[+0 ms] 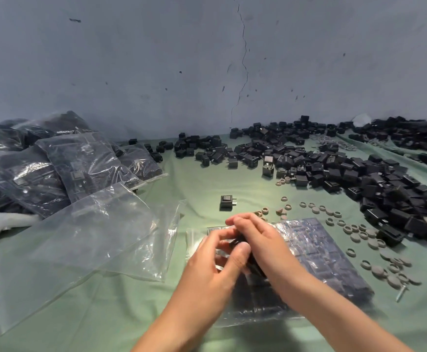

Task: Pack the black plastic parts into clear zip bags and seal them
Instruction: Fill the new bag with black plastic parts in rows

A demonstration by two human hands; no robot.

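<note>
1. Head view, low centre: my left hand (220,260) and right hand (263,240) meet at the mouth of the bag (319,250). It lies on the cloth (207,179), packed with rows of parts.
2. My left thumb and fingers are curled, pinching a black part (240,244). My right fingers curl over the same spot; whether they hold anything I cannot tell.
3. Done: full bags (55,168) are heaped at upper left.
4. Left: this bag looks nearly full but unsealed, I judge. A big pile (359,174) of loose parts fills the right, and empty bags (93,237) lie at left.
</note>
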